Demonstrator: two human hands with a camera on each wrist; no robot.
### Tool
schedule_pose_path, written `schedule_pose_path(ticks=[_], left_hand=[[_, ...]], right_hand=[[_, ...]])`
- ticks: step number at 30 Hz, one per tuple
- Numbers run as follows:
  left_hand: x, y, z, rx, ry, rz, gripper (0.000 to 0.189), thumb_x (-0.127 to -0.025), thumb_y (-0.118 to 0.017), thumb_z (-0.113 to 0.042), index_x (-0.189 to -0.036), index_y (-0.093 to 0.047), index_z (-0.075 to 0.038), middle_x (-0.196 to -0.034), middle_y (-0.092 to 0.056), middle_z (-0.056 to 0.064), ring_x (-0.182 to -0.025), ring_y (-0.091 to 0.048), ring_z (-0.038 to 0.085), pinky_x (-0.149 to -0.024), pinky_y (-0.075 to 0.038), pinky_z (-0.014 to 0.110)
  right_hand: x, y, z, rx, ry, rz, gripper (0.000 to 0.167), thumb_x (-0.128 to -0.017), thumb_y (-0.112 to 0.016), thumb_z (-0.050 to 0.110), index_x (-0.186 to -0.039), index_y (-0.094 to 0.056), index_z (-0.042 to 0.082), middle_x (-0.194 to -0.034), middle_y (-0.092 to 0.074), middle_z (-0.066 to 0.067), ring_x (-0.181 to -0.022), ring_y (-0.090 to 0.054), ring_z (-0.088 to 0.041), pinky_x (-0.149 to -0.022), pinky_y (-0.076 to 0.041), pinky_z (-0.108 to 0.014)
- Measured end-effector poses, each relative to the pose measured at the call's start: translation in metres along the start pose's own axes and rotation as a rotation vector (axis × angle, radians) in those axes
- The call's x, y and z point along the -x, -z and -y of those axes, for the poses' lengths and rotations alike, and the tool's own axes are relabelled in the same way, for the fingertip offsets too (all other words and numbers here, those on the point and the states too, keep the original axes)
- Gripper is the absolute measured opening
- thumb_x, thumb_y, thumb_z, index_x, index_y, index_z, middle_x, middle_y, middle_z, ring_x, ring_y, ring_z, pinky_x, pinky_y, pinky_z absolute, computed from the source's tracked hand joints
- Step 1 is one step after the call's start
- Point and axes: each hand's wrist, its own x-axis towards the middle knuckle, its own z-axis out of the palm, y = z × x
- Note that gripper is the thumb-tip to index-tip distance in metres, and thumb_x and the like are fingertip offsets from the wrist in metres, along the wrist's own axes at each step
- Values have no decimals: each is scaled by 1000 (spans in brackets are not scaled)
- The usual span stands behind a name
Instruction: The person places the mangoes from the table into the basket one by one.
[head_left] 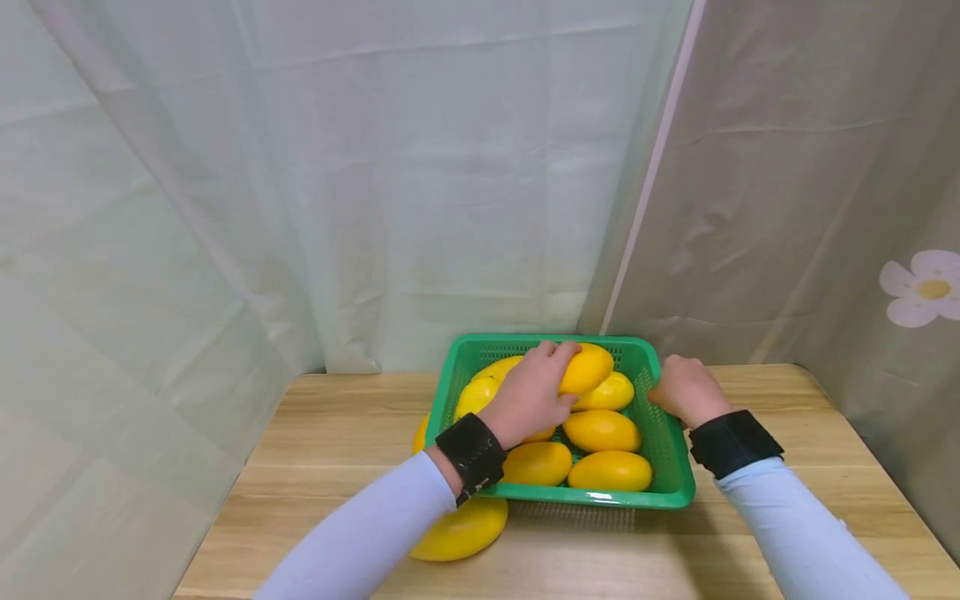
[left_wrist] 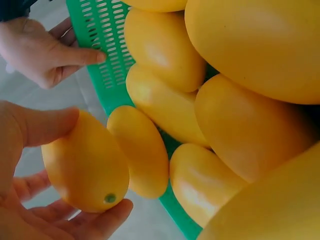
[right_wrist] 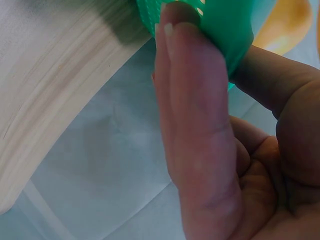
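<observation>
A green plastic basket (head_left: pixel 555 496) holds several smooth, oval yellow melons (head_left: pixel 602 431). My left hand (head_left: pixel 528 396) reaches over it and grips one melon (head_left: pixel 588 369) above the others, near the far right corner. In the left wrist view, thumb and fingers wrap this melon (left_wrist: pixel 87 165), whose green stem spot faces the camera. My right hand (head_left: pixel 688 390) pinches the basket's right rim, with the thumb inside the wall and the fingers outside, as the left wrist view shows. The right wrist view shows the fingers (right_wrist: pixel 200 115) against the green wall (right_wrist: pixel 225 30).
Outside the basket, a larger yellow melon (head_left: pixel 461 532) lies at the front left on the wooden table (head_left: pixel 337 450), partly behind my left sleeve. Another yellow melon (head_left: pixel 421 435) shows beside the left wall. Pale curtains (head_left: pixel 450 167) hang close behind the table.
</observation>
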Motion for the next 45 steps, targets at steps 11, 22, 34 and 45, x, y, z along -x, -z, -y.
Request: schedule_pose_path(ticks=[11,22,34,45], left_hand=[[-11,-10,-14,-138,-65,59,61,-79,-71,-30,-132,-42,-18,-116,-56,4,-98,-51,18,-75,-52,32],[-19,-20,-16,-244,-87,111,61,-76,-70,-26,-131,-45,-21,-116,-58,-2,-96,-47,16,-74,-50,29],[-24,-29,-22,-258,-108,161,61,-74,-73,-25,-129,-45,-17,-105,-55,1,-85,-43,16,-58,-45,23],[-19,-29,-21,-271,-62,186,62,-79,-72,-32,-132,-46,-15,-111,-53,3,-92,-45,16,-66,-50,24]], right_hand=[[-1,0,-1,-14,19,-19,20,-80,-60,10,-87,-55,-8,-69,-56,-16,-45,-57,-20,-41,-49,-28],[1,0,2,12,34,-40,19,-79,-60,10,-85,-55,-7,-68,-54,-14,-48,-56,-22,-41,-47,-26],[-1,0,0,26,39,-35,20,-80,-62,12,-86,-56,-6,-68,-54,-13,-53,-56,-21,-45,-47,-26],[-2,-4,1,30,43,-53,22,-78,-63,11,-88,-56,-8,-71,-55,-16,-54,-56,-23,-44,-47,-28]])
